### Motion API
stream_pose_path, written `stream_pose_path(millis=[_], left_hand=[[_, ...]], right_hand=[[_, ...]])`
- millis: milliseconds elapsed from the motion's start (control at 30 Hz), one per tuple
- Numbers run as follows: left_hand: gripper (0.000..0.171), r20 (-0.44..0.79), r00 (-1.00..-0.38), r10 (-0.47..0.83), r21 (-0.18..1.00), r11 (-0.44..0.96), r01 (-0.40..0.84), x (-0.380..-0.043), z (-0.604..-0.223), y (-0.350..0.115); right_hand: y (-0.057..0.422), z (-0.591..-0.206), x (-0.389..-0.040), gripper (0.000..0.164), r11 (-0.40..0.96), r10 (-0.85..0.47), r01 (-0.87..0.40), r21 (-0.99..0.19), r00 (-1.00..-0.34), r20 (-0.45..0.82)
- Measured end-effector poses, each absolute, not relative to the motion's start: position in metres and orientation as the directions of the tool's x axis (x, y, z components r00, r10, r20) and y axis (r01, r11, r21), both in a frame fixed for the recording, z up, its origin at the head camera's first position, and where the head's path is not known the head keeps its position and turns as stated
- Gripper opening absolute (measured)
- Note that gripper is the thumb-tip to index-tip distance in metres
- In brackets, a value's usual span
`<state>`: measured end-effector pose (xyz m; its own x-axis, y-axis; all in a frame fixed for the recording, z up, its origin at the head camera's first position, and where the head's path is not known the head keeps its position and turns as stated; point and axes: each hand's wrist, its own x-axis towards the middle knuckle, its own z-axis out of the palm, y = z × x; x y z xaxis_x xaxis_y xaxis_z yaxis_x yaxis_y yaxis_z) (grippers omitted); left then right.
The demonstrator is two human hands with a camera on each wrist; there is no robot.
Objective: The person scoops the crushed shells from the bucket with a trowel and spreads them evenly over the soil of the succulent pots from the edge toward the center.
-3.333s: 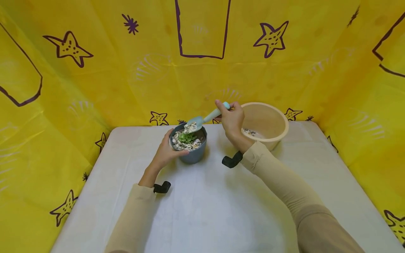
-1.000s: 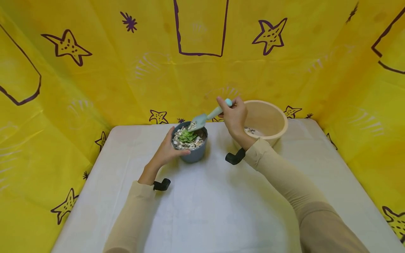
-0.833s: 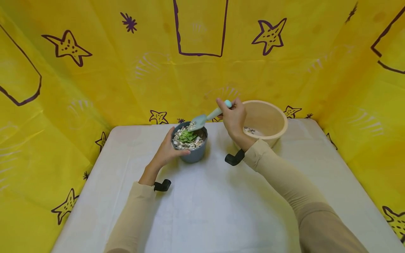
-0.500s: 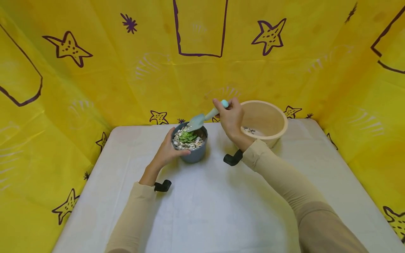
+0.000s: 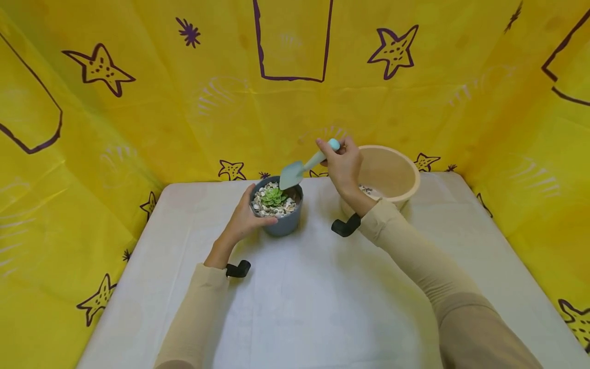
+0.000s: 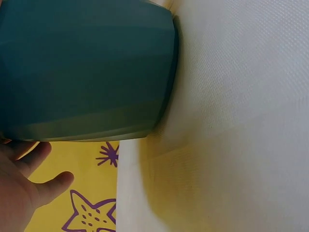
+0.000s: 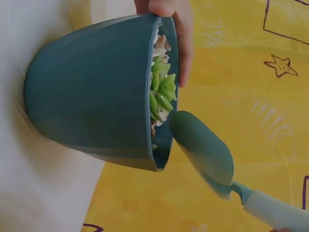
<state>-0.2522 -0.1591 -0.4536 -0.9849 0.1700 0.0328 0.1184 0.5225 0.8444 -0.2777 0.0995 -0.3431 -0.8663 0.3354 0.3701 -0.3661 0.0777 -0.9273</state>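
A blue-grey flowerpot [image 5: 282, 226] stands on the table, holding a green succulent [image 5: 273, 197] ringed by pale pebbles [image 5: 260, 209]. My left hand [image 5: 243, 219] grips the pot at its left side, thumb along the front and fingers round the far rim. With my right hand [image 5: 345, 166] I hold a light-blue trowel [image 5: 291, 176] by its handle, blade tilted down over the pot's back right rim. No pebbles show on the blade. In the right wrist view the trowel blade [image 7: 205, 147] is at the pot's opening, beside the succulent [image 7: 162, 89].
A beige basin [image 5: 392, 171] stands at the back right, behind my right wrist, with a few pebbles [image 5: 367, 190] at its bottom. White cloth covers the table [image 5: 295, 307]. Yellow patterned fabric [image 5: 295, 113] rises at the back and both sides.
Pebbles that lay on the trowel have slid off into the pot. The trowel has since tilted more steeply and shifted slightly right with my right hand. My left hand and the pot stay put.
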Motion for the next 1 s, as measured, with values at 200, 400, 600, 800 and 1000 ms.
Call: stream_pose_path(millis=[200,400,600,800,1000], left_hand=[[0.125,0.041,-0.986,0.164,0.850,0.513,0.120,-0.260,-0.454,-0.160],[0.126,0.043,-0.988,0.145,0.856,0.506,0.112,-0.267,-0.456,-0.161],[0.127,0.053,-0.993,0.102,0.861,0.500,0.097,-0.270,-0.456,-0.158],[0.128,0.098,-0.994,0.051,0.853,0.510,0.110,-0.271,-0.457,-0.153],[0.127,0.099,-0.995,0.029,0.798,0.594,0.097,-0.269,-0.455,-0.150]], right_hand=[[0.110,-0.333,-0.278,0.031,0.024,0.335,-0.357,-0.934,-0.877,0.344],[0.122,-0.323,-0.277,0.029,-0.012,0.321,-0.338,-0.941,-0.893,0.316],[0.131,-0.314,-0.278,0.026,-0.070,0.306,-0.346,-0.936,-0.900,0.310],[0.141,-0.302,-0.280,0.022,-0.127,0.297,-0.364,-0.923,-0.902,0.314],[0.159,-0.291,-0.282,0.022,-0.147,0.317,-0.377,-0.915,-0.894,0.317]])
